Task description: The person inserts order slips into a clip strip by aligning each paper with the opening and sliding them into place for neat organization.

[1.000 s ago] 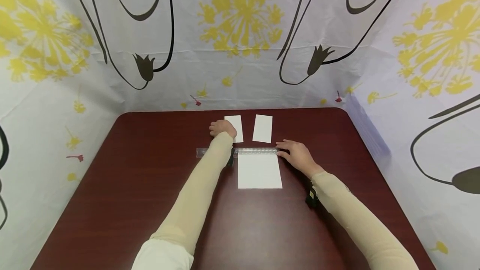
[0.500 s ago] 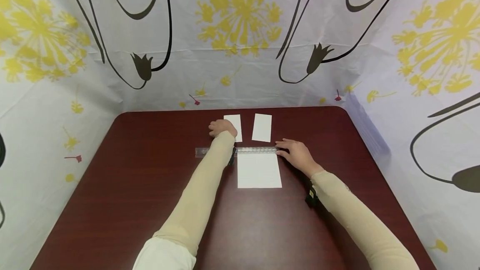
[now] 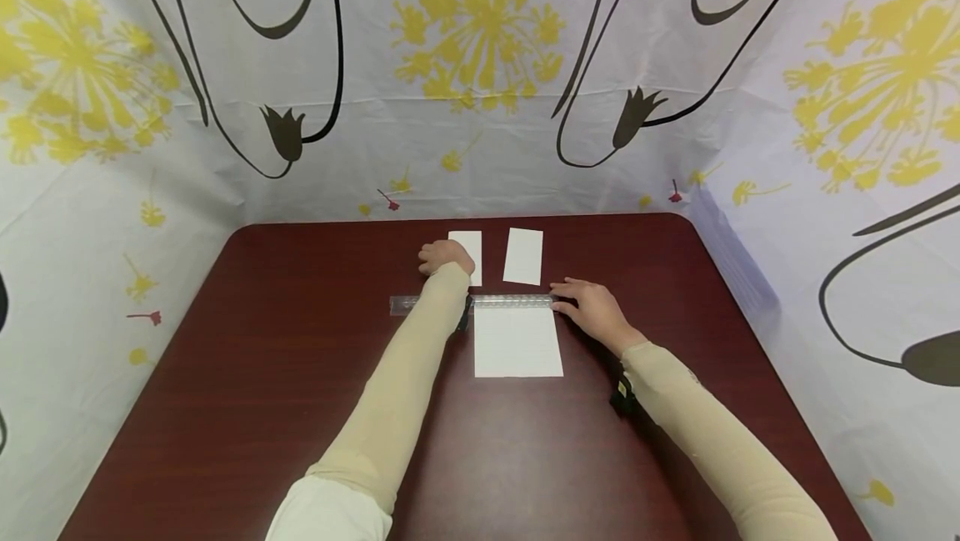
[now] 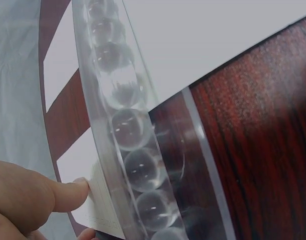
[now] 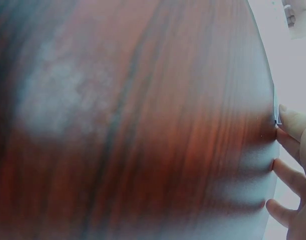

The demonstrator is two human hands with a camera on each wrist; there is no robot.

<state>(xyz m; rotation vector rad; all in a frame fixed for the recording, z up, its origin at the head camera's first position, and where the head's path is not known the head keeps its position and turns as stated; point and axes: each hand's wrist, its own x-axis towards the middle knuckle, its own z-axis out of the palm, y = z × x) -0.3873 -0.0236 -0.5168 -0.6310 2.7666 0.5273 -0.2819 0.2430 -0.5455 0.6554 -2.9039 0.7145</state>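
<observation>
A long clear plastic strip [image 3: 513, 302] lies across the top edge of a white sheet of paper [image 3: 517, 345]. Up close in the left wrist view, the strip [image 4: 131, 129] carries a row of round, see-through bumps. My right hand [image 3: 596, 313] pinches the strip's right end between thumb and fingers, the other fingers spread on the table. Beyond the strip, my left hand [image 3: 446, 257] rests at the left small white card [image 3: 473, 247], its thumb [image 4: 72, 195] over the card in the left wrist view. Its other fingers are mostly hidden there.
A second small white card [image 3: 523, 256] lies right of the first. The dark red wooden table [image 3: 300, 374] ends in rounded far corners. A flowered white cloth [image 3: 480, 149] hangs close behind it and on both sides. My left forearm [image 3: 408, 374] crosses over the strip.
The left small card has shifted very slightly under my left hand. Both hands, the strip and the sheet stay where they were.
</observation>
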